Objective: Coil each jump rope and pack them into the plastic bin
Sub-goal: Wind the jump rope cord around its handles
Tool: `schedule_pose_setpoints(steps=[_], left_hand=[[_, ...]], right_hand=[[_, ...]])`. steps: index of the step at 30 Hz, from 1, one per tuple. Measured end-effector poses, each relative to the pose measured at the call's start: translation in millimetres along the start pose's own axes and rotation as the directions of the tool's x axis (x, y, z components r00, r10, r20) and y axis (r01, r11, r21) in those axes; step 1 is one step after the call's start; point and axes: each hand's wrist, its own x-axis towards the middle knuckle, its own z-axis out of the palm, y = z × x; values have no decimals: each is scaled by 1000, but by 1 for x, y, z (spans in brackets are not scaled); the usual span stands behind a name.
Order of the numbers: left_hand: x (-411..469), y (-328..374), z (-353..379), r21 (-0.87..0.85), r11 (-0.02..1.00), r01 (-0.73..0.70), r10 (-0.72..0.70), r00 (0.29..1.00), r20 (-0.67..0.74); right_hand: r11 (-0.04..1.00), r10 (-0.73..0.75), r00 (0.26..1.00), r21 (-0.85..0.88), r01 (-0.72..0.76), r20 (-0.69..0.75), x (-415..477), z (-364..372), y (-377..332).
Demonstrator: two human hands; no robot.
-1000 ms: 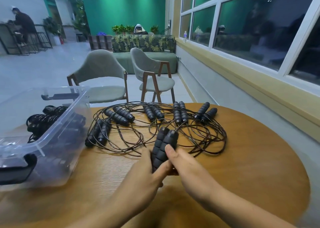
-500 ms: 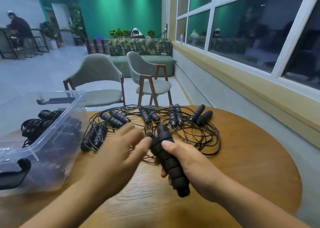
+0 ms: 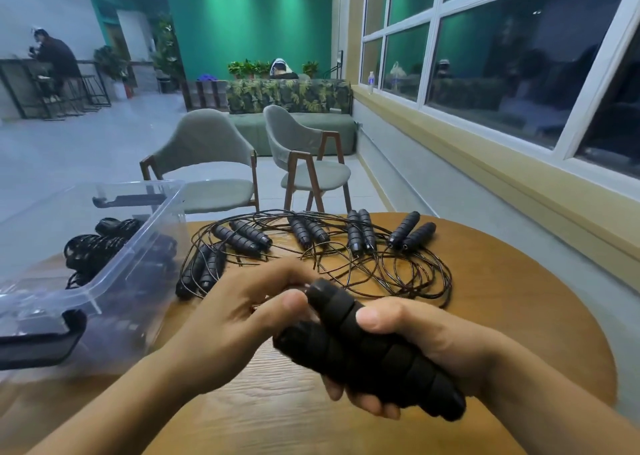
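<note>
Head view: my right hand (image 3: 426,344) wraps firmly round the paired handles (image 3: 363,344), apparently binding them as one core for coiling; my left hand (image 3: 242,312) curls at their far tips, cord pinch unclear; loose ropes (image 3: 360,235) lie beyond the grip, bin (image 3: 138,257) leftward.

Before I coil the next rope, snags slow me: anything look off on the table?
Yes: the loose cords of five handle pairs overlap in one tangle on the table. Nothing looks damaged.
</note>
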Motion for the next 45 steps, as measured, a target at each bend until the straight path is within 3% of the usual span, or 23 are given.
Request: schedule_pose_setpoints(steps=[7, 12, 15, 21, 27, 31, 34, 37, 41, 45], left_hand=[[1, -7, 12, -213, 976, 45, -95, 968, -231], [6, -4, 11, -169, 984, 53, -105, 943, -315], [5, -8, 7, -60, 996, 68, -84, 943, -321], [7, -11, -1, 78, 992, 98, -62, 927, -371], [5, -27, -7, 51, 986, 158, -138, 950, -281], [5, -36, -3, 130, 979, 155, -120, 963, -243], [4, -33, 5, 9, 995, 100, -94, 956, -277], [3, -28, 21, -177, 979, 103, -163, 916, -365], [6, -20, 36, -514, 850, 113, -354, 846, -399], [7, -17, 43, -625, 770, 126, -426, 831, -358]], right_hand=[[988, -112, 985, 90, 125, -130, 1, -9, 4], [994, -22, 997, 102, 29, -69, 7, -8, 14], [984, 12, 999, 180, -7, -31, 8, -7, 17], [946, -45, 998, 318, 57, -46, 17, -8, 26], [950, -51, 998, 307, 62, -44, 23, -11, 33], [934, -37, 998, 354, 49, -42, 22, -11, 34], [935, -58, 998, 348, 66, -33, 22, -11, 31], [933, -94, 994, 343, 106, -50, 26, -9, 31], [920, -146, 984, 352, 171, -98, 35, -3, 36], [909, -217, 957, 317, 270, -191, 37, 0, 31]])
